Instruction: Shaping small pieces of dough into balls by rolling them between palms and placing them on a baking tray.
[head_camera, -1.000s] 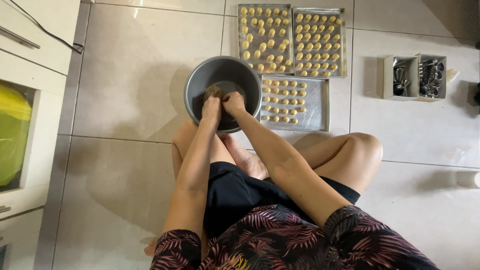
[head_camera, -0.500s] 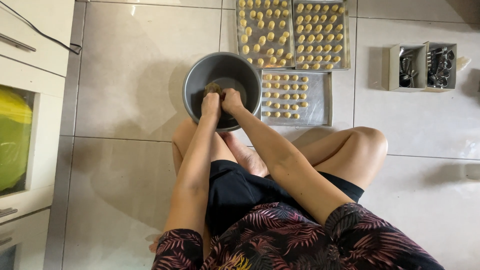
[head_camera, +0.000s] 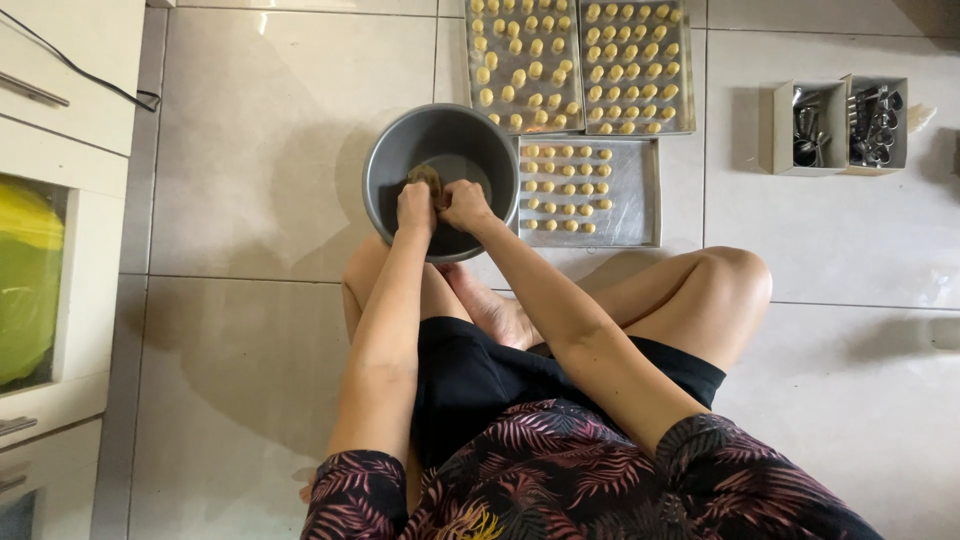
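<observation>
From the head camera, a person sat cross-legged on a tiled floor (head_camera: 250, 150). Both hands were over a grey bowl (head_camera: 385, 170) set just past the feet. The left hand (head_camera: 415, 207) and the right hand (head_camera: 465, 205) were close together, almost touching. Their fingers were curled and pinching a small lump of dough (head_camera: 425, 176), which was inside the bowl near its middle. I could not tell how tight the pinch was.

It looked like the step of pulling off a bit of dough to shape. The next move would call for rolling a small piece and carrying it right, to the near tray (head_camera: 640, 200), which was only part full of little balls (head_camera: 565, 190). Two far trays (head_camera: 575, 110) were already full. Far right stood two small boxes (head_camera: 840, 125) of metal tools.
</observation>
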